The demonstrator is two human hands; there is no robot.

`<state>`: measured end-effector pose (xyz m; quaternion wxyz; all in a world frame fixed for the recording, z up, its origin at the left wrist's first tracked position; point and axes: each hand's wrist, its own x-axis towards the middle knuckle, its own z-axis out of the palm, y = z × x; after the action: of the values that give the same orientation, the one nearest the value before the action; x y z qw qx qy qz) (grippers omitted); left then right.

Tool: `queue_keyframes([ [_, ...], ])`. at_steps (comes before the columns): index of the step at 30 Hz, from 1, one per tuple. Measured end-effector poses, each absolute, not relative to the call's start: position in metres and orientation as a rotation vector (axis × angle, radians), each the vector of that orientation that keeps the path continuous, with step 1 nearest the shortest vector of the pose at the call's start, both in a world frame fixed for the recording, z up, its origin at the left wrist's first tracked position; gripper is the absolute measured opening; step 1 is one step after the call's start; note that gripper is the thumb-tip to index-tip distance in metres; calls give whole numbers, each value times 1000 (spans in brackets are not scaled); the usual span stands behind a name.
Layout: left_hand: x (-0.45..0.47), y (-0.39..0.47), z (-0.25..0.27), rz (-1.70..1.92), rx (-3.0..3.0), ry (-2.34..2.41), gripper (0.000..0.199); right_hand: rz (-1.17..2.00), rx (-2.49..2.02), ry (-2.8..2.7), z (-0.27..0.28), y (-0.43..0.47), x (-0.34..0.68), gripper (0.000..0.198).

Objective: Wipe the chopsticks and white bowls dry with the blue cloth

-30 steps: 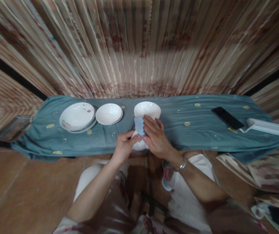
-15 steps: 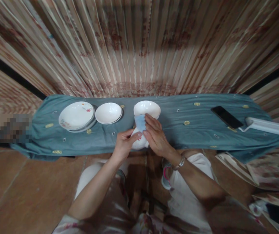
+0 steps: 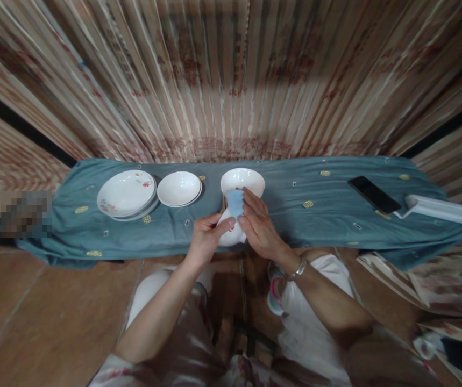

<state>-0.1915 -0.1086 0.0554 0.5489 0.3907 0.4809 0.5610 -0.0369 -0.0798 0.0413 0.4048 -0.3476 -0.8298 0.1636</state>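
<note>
My left hand (image 3: 206,236) grips a small white floral bowl (image 3: 229,236) by its left side, thumb pressed on the surface. A red print shows on it; its far part is hidden by fingers and cloth. My right hand (image 3: 261,223) is closed on a light blue cloth (image 3: 235,202), which lies against the bowl. Just beyond both hands a white bowl (image 3: 242,180) stands on the table, its near edge partly covered by the right fingers. A narrow brown strip shows beside the cloth; I cannot tell what it is.
Left on the table (image 3: 279,231), covered in teal cloth, are stacked floral plates (image 3: 128,193) and stacked white bowls (image 3: 179,189). To the right lie a black phone (image 3: 375,194) and a white object with a thin arm (image 3: 440,209). A pleated curtain (image 3: 222,80) hangs behind.
The blue cloth has shifted slightly to the right and sits a little more upright under my right fingers. Both hands keep their hold, and the dishes on the table stay put.
</note>
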Motion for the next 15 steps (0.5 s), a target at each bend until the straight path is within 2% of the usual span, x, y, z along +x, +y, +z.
queue_keyframes([
  [9, -189, -111, 68, 1367, 911, 1157, 27, 1128, -1118, -1385, 32, -63, -34, 67],
  [15, -184, -111, 81, 1452, 847, 1131, 24, 1390, -1085, -892, 27, -58, -40, 52],
])
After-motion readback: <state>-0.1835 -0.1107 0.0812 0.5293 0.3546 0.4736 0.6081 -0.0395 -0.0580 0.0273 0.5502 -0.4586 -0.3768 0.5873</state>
